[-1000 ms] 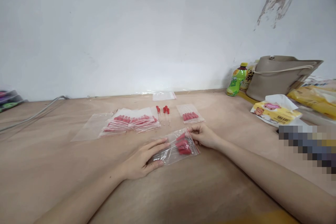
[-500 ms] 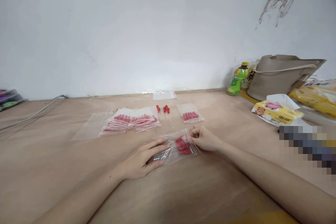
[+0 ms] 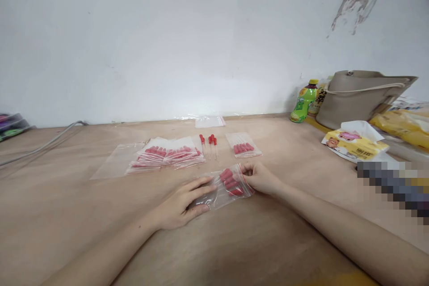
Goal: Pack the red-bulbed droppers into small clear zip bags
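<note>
A transparent zip-lock bag (image 3: 217, 199) lies on the table in front of me, with several red-bulbed droppers (image 3: 231, 181) inside. My left hand (image 3: 182, 201) rests on the bag's left end, fingers spread. At the right end, my right hand (image 3: 259, 178) pinches the bag by its red-lined zip edge. Just beyond, a few loose droppers (image 3: 211, 140) with red bulbs and thin clear stems lie side by side. A filled bag (image 3: 243, 145) of droppers sits to their right, and a pile of filled bags (image 3: 167, 154) is to their left.
Flat unfilled bags (image 3: 115, 161) stick out left of the pile, and another flat bag (image 3: 210, 121) lies by the wall. On the right stand a green bottle (image 3: 304, 102), a grey-beige handbag (image 3: 355, 100) and a yellow tissue pack (image 3: 355, 143). A grey cable (image 3: 47, 143) crosses the far left.
The red bulbs inside the bag have shifted slightly left and spread apart. Both hands stay nearly in place, the right one still pinching the zip edge.
</note>
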A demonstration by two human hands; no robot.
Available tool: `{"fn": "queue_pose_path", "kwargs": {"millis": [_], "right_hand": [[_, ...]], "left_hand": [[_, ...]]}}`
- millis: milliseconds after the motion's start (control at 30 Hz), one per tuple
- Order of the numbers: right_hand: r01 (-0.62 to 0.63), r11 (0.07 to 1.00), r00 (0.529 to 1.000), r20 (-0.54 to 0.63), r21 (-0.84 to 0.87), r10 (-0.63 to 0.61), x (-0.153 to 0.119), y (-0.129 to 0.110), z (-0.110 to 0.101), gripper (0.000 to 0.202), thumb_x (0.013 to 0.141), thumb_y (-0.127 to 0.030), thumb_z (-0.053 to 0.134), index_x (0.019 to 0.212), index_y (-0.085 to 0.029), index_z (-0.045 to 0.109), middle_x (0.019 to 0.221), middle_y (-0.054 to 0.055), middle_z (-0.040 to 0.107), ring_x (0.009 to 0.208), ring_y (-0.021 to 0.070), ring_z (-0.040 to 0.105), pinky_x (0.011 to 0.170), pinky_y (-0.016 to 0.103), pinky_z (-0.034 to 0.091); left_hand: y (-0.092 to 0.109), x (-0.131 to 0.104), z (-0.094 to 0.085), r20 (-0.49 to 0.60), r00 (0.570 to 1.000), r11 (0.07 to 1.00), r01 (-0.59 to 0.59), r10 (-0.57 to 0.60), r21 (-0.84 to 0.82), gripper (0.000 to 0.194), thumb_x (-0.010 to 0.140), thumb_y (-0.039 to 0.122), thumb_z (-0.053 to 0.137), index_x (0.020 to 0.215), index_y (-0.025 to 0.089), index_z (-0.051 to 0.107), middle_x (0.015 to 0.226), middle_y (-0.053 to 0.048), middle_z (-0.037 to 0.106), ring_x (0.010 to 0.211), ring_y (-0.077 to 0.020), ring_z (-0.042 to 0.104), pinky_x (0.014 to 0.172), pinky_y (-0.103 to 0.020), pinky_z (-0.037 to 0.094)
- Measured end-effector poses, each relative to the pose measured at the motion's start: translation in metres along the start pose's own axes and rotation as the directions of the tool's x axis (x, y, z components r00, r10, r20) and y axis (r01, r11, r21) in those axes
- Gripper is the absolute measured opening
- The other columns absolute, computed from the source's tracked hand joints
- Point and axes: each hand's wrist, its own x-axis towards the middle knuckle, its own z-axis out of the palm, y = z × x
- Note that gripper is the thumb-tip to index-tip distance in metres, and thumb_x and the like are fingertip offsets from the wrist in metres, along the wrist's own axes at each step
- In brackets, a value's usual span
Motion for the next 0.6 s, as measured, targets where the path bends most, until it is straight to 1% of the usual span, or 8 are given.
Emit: {"fn": "queue_pose_path", "kwargs": {"millis": [100, 167, 267, 367, 467, 500, 533, 600], "right_hand": [[0.027, 0.982, 0.995, -0.085, -0.187, -0.043, 0.0016, 0.0059, -0.0053, 0.031, 0.062, -0.044, 0.065, 0.05, -0.016, 0.059, 0.058, 0.002, 0.063, 0.059, 0.0164, 0.06, 0.054, 0.026, 0.048], [0.04, 0.969, 0.992, -0.109, -0.244, -0.069, 0.0016, 0.0089, -0.0066, 0.033, 0.063, -0.043, 0.064, 0.046, -0.016, 0.056, 0.054, 0.002, 0.061, 0.057, 0.0155, 0.058, 0.052, 0.025, 0.047], [0.053, 0.977, 0.988, -0.133, -0.206, -0.082, 0.0003, 0.01, -0.0037, 0.027, 0.064, -0.043, 0.063, 0.055, -0.018, 0.059, 0.056, 0.001, 0.061, 0.059, 0.0164, 0.059, 0.053, 0.027, 0.048], [0.069, 0.987, 0.982, -0.167, -0.146, -0.093, -0.0002, 0.0082, 0.0004, 0.023, 0.063, -0.041, 0.064, 0.065, -0.018, 0.062, 0.062, 0.002, 0.063, 0.064, 0.0177, 0.06, 0.055, 0.029, 0.049], [0.076, 0.991, 0.986, -0.142, -0.112, -0.092, 0.0013, 0.006, 0.0001, 0.023, 0.065, -0.04, 0.063, 0.066, -0.017, 0.06, 0.065, 0.002, 0.064, 0.064, 0.0163, 0.06, 0.057, 0.028, 0.049], [0.063, 0.992, 0.986, -0.15, -0.105, -0.079, 0.002, 0.0054, -0.0013, 0.023, 0.066, -0.04, 0.061, 0.067, -0.017, 0.059, 0.065, 0.002, 0.063, 0.061, 0.0145, 0.059, 0.056, 0.026, 0.048], [0.036, 0.994, 0.981, -0.184, -0.101, -0.055, 0.0028, 0.0049, -0.0032, 0.023, 0.068, -0.04, 0.059, 0.068, -0.017, 0.058, 0.063, 0.001, 0.062, 0.055, 0.0119, 0.057, 0.052, 0.024, 0.046], [-0.04, 0.995, 0.957, -0.291, -0.091, 0.012, 0.0039, 0.0039, -0.0075, 0.026, 0.073, -0.042, 0.054, 0.078, -0.017, 0.056, 0.06, -0.002, 0.059, 0.041, 0.0065, 0.047, 0.041, 0.019, 0.039]], "left_hand": [[-0.0005, -0.0001, 0.0, 0.002, 1.0, 1.0, -0.002, 0.002, -0.004, 0.046, 0.088, 0.029, 0.045, 0.133, 0.03, 0.033, 0.14, -0.003, 0.029, 0.125, -0.023, 0.031, 0.101, -0.04, 0.031], [-0.0008, -0.0003, 0.0, 0.005, 1.0, 1.0, -0.004, 0.004, -0.005, 0.046, 0.089, 0.029, 0.044, 0.133, 0.03, 0.032, 0.14, -0.002, 0.029, 0.126, -0.0226, 0.031, 0.101, -0.04, 0.03], [-0.0014, -0.0004, -0.0001, 0.008, 1.0, 1.0, -0.002, 0.002, -0.004, 0.046, 0.089, 0.031, 0.044, 0.133, 0.031, 0.032, 0.141, -0.002, 0.028, 0.126, -0.0226, 0.03, 0.102, -0.041, 0.03], [-0.0019, 0.0, -0.0001, 0.002, 1.0, 1.0, -0.012, 0.012, -0.003, 0.045, 0.089, 0.03, 0.045, 0.132, 0.031, 0.034, 0.14, -0.001, 0.03, 0.126, -0.0229, 0.031, 0.102, -0.041, 0.03], [-0.0015, 0.0013, -0.0007, 0.001, 0.999, 0.999, -0.047, 0.047, 0.003, 0.045, 0.089, 0.028, 0.044, 0.132, 0.031, 0.034, 0.138, -0.001, 0.034, 0.125, -0.0219, 0.032, 0.103, -0.041, 0.028], [-0.0012, 0.0019, -0.001, 0.004, 0.998, 0.998, -0.059, 0.059, 0.005, 0.044, 0.089, 0.028, 0.044, 0.132, 0.031, 0.034, 0.137, 0.0, 0.035, 0.125, -0.021, 0.033, 0.104, -0.041, 0.027], [-0.0007, 0.0026, -0.0013, 0.009, 0.998, 0.998, -0.066, 0.066, 0.007, 0.044, 0.09, 0.028, 0.043, 0.132, 0.031, 0.034, 0.137, 0.0, 0.036, 0.125, -0.0202, 0.032, 0.104, -0.041, 0.025], [0.0002, 0.0039, -0.0021, 0.027, 0.998, 0.998, -0.065, 0.065, 0.015, 0.042, 0.09, 0.029, 0.042, 0.131, 0.032, 0.035, 0.136, 0.001, 0.037, 0.126, -0.0192, 0.032, 0.106, -0.041, 0.022]]}}
